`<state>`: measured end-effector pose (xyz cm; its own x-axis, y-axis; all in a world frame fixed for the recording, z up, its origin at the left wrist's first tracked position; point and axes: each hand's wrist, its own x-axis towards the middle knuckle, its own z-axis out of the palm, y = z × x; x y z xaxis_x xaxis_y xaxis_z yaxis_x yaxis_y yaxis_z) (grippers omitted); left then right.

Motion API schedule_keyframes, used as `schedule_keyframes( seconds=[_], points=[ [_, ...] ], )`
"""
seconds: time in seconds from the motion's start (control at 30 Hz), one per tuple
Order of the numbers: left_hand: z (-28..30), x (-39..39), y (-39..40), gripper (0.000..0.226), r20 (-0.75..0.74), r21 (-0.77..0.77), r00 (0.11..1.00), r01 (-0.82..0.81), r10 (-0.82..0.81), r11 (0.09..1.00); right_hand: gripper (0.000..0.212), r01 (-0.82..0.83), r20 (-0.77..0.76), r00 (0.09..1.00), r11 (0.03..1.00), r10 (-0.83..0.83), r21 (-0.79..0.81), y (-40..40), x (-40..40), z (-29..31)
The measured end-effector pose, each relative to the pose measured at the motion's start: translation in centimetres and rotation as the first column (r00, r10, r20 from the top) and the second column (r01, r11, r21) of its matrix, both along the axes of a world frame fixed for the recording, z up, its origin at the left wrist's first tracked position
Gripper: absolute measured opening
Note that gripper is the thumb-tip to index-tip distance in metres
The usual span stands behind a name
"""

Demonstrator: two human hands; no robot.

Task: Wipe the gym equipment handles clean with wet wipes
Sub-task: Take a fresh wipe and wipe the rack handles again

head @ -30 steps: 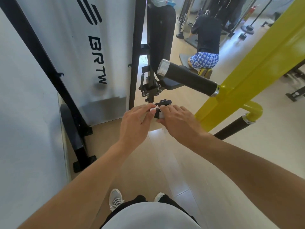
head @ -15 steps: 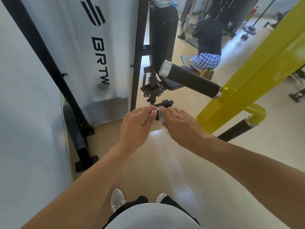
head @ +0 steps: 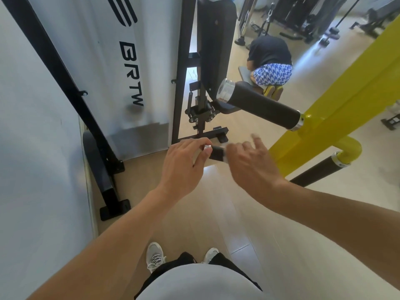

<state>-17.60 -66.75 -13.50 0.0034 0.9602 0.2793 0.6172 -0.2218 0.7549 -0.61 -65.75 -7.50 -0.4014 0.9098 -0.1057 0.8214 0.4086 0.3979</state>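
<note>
Gym floor point(head: 270, 245), pale wood-look boards, fills the near and right part of the view, w/ sun glare on the far right. White wall point(head: 32, 159) takes the left side. Next to it a white machine shroud point(head: 104, 72) w/ black "BRTW" lettering stands inside a black frame point(head: 181, 68). Thick yellow beam point(head: 346, 94) slants from far right down toward the centre. Black backrest pad point(head: 216, 40) stands upright far centre, on a black post w/ a bolted bracket. A person in a dark top and blue-white patterned shorts point(head: 270, 68) crouches on the floor far behind the pad.

2 black handles stick out of the yellow beam. Upper handle point(head: 259, 105) is a textured black grip w/ a silver end cap, pointing left, far side of the hands and apart from them. Lower handle point(head: 316, 172) sits right of the hands, under a yellow elbow joint.

Both bare forearms reach in from the near edge. Left hand point(head: 184, 165) is curled, fingertips pinching 1 end of a small dark packet point(head: 216, 153); something small and shiny shows at that end. Right hand point(head: 253, 167) is blurred; its fingers are partly spread, 1 raised, and thumb side meets the packet's right end, but I can't tell if it grips. No wipe is clearly seen outside the packet.

2 grey-white sneakers point(head: 154, 255) show at the near edge.
</note>
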Motion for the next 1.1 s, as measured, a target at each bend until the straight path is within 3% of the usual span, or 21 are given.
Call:
schedule_keyframes(
  seconds=[0.07, 0.13, 0.27, 0.37, 0.47, 0.53, 0.6, 0.67, 0.73, 0.8, 0.87, 0.93, 1.03, 1.1],
  points=[
    [-0.1, 0.3, -0.1, 0.022, 0.001, -0.03, 1.0, 0.013, -0.013, 0.999, 0.019, 0.085, 0.161, 0.983, 0.996, -0.086, 0.013, -0.8, 1.6, 0.8],
    [0.0, 0.6, -0.3, 0.024, 0.05, -0.044, 0.999, 0.015, -0.012, 0.999, 0.021, 0.07, 0.213, 0.974, 0.997, -0.075, 0.03, -0.6, 1.7, 0.9],
    [0.0, 0.7, -0.1, 0.026, 0.147, -0.026, 0.989, -0.002, 0.005, 1.0, 0.024, -0.112, -0.041, 0.993, 0.993, 0.113, 0.025, 1.2, -1.6, -1.0],
    [-0.1, 0.5, -0.1, 0.023, 0.136, -0.035, 0.99, -0.019, 0.023, 0.999, 0.023, -0.122, -0.143, 0.981, 0.991, 0.128, 0.048, 1.4, -1.5, -1.0],
    [0.0, 0.5, 0.0, 0.022, 0.108, -0.047, 0.993, -0.044, 0.049, 0.998, 0.021, -0.018, 0.047, 0.999, 1.0, 0.017, 0.016, 0.4, 1.0, 0.2],
    [0.0, 0.5, 0.0, 0.021, 0.113, -0.047, 0.992, -0.045, 0.05, 0.998, 0.023, 0.021, 0.274, 0.961, 1.0, -0.026, 0.024, -0.3, 1.9, 1.0],
    [-0.1, 0.6, -0.1, 0.022, 0.117, -0.052, 0.992, -0.036, 0.042, 0.998, 0.026, 0.053, 0.389, 0.92, 0.999, -0.048, -0.003, -0.7, 1.7, 1.3],
    [0.2, 0.6, -0.4, 0.024, 0.114, -0.06, 0.992, -0.039, 0.046, 0.997, 0.028, 0.061, 0.32, 0.946, 0.998, -0.05, -0.025, -0.3, 1.1, 1.5],
    [0.5, 0.7, -0.3, 0.028, 0.106, -0.043, 0.993, -0.053, 0.058, 0.998, 0.028, 0.01, 0.092, 0.996, 0.999, -0.006, -0.052, 0.7, 0.0, 1.0],
    [0.7, 0.8, -0.1, 0.031, 0.116, -0.048, 0.991, -0.055, 0.06, 0.997, 0.025, -0.1, -0.125, 0.988, 0.994, 0.094, -0.046, 1.5, -1.5, 0.0],
    [0.5, 1.0, -0.1, 0.032, 0.153, -0.107, 0.984, -0.075, 0.091, 0.991, 0.023, -0.193, -0.241, 0.953, 0.981, 0.182, -0.022, 2.3, -2.5, -0.4],
    [0.4, 1.3, -0.5, 0.034, 0.193, -0.171, 0.97, -0.117, 0.15, 0.978, 0.023, -0.204, -0.182, 0.965, 0.977, 0.191, -0.056, 2.4, -2.0, 0.4],
    [-0.2, 2.1, -2.0, 0.033, 0.202, -0.242, 0.938, -0.23, 0.28, 0.943, 0.039, -0.17, 0.047, 0.984, 0.983, 0.174, -0.07, 1.4, 1.3, 2.7],
    [-1.4, 3.4, -4.1, 0.028, 0.244, -0.304, 0.869, -0.353, 0.43, 0.885, 0.033, -0.354, 0.06, 0.934, 0.935, 0.352, 0.022, -0.4, 2.9, 4.5]
  ],
)
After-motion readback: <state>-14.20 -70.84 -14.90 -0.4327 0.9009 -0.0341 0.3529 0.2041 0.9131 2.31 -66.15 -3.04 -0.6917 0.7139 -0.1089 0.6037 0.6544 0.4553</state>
